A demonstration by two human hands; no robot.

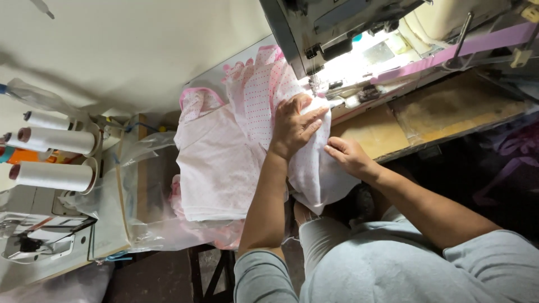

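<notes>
1. Landmark: the sewing machine (359,33), standing on the wooden desk (382,132); its lit needle area faces the person.
2. Left hand (296,126): spread flat, fingers apart, pressing the dotted pink-and-white fabric (258,95) just beside the machine's needle area. It lies open on the cloth, not gripping.
3. Right hand (349,157): close beside the left, nearer the person than the machine, fingers bent and pinching the fabric's white edge.
4. The fabric runs from under the machine head back over the desk edge and hangs toward the person's lap.
5. A stack of folded pink-trimmed pieces (213,163) lies away from the machine, touching the worked fabric, on clear plastic sheeting (140,191).
6. Three white thread cones (56,157) lie well apart from the machine, past the stack.
7. Open desk surface shows beside the right hand, beneath the machine.
</notes>
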